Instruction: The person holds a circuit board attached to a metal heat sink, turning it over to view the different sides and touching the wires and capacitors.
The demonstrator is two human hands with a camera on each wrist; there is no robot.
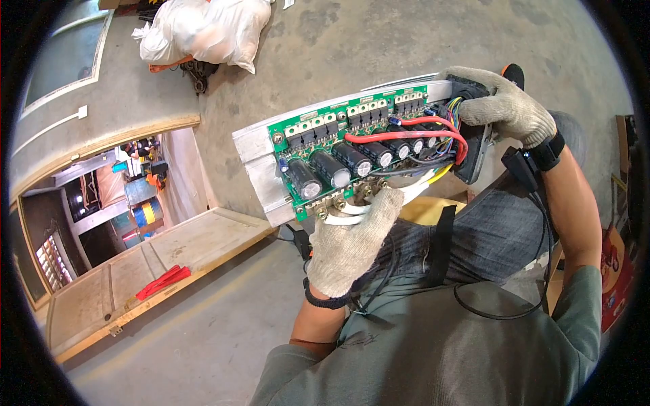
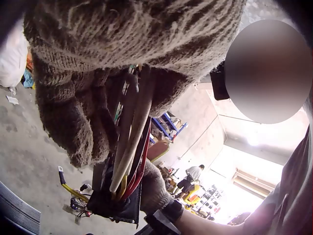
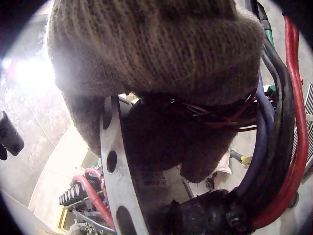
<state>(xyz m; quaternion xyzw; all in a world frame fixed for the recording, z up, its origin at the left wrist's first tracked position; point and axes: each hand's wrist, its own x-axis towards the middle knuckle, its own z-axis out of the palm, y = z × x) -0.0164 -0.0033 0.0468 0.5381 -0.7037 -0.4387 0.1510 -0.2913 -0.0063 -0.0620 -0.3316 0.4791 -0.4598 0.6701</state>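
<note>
A green circuit board [image 1: 279,130] with a row of black capacitors [image 1: 325,168] sits on a silver aluminium heat sink [image 1: 252,152], held up tilted over the lap. My gloved left hand [image 1: 355,243] grips its lower edge beside white cables [image 1: 416,191]; in the left wrist view those fingers curl round it. At the other end, my gloved right hand [image 1: 508,107] holds the black end plate [image 1: 472,162], thumb in front. Red cables [image 1: 389,136] arch over the capacitors into that end. A perforated metal strip [image 3: 112,142] shows beneath the hand in the right wrist view.
A wooden panel [image 1: 203,243] with a red cloth-like item [image 1: 162,282] on it stands at the left. White sacks [image 1: 203,30] lie on the concrete floor [image 1: 352,40]. Farther off in the left wrist view is another person [image 2: 190,178].
</note>
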